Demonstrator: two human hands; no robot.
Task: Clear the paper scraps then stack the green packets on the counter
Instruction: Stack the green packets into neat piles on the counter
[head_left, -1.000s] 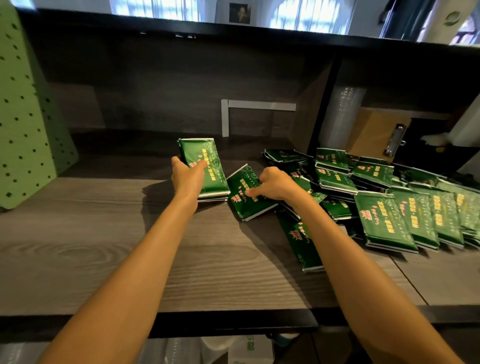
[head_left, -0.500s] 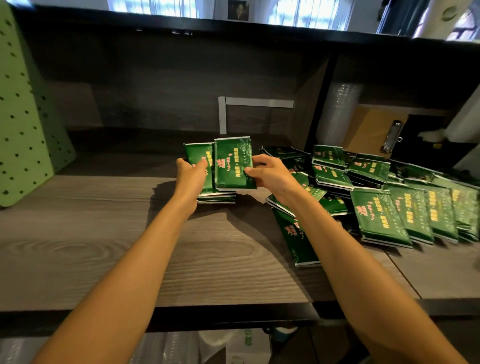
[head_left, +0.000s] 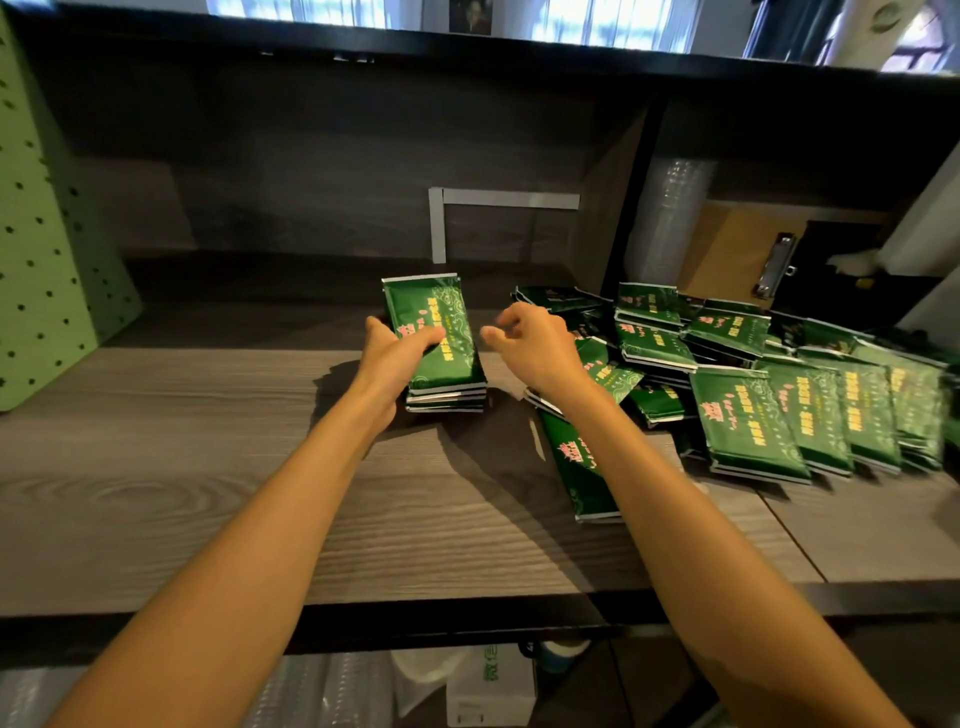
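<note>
Left grip (head_left: 395, 358) lies flat-fingered on stack (head_left: 439, 317), likely steadying it; right grip (head_left: 535, 343) loose, empty, between stack and heap (head_left: 743, 415) on surface (head_left: 208, 467).

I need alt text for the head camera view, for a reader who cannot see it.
A person's left hand rests on a neat stack of green packets on a wooden counter, while the empty right hand hovers beside a loose pile of packets to the right.
</note>
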